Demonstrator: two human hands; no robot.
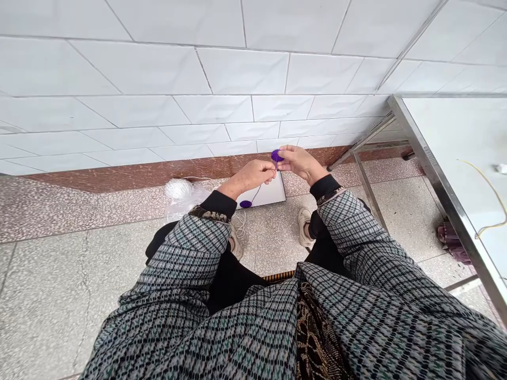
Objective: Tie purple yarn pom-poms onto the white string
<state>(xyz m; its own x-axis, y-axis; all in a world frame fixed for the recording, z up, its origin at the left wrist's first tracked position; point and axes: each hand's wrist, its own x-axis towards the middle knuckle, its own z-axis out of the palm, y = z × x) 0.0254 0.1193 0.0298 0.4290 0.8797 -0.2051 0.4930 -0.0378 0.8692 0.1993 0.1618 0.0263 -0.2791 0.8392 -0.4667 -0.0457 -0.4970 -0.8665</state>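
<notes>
My right hand (298, 160) pinches a small round purple yarn piece (276, 155) between thumb and fingers, held up above the floor. Close against it, my left hand (255, 175) is closed in a pinch on the purple yarn just below that piece; whether a thin tool is also in its fingers I cannot make out. A dark strand runs down from my left hand to a flat oval purple bundle (245, 203). That bundle lies at the near edge of a white board or box (273, 193) on the floor under my hands.
A ball of white yarn (178, 189) sits by a clear plastic bag (186, 205) at the left. White cord (240, 224) is coiled near my foot. To the right stands a metal-edged table (447, 179) with a yellow cord (489, 184). A tiled wall (245, 108) is ahead.
</notes>
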